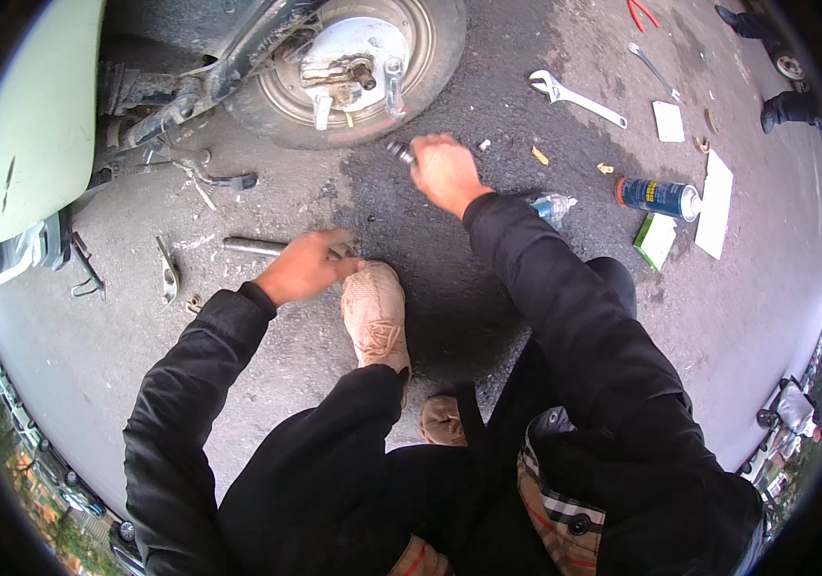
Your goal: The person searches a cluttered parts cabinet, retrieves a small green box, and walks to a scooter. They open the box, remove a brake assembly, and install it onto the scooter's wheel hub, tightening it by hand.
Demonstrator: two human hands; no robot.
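My right hand (444,173) is closed on a small, shiny, dark metal piece (399,152); its exact kind does not show. Just beyond it is a scooter's wheel (451,58), with a threaded axle end (363,77) standing out of its pale hub plate (372,40). Over one end of a metal tube (255,247) is my left hand (307,269), its fingertips blurred by motion near the toe of my shoe (374,307). Whether it grips the tube is unclear.
An adjustable wrench (579,101), a spanner (655,72) and red-handled pliers (641,13) lie at the far right. A blue spray can (658,198) lies nearer, beside white card (715,206). Left of me are metal parts (169,272). Another person's feet (783,109) show at right.
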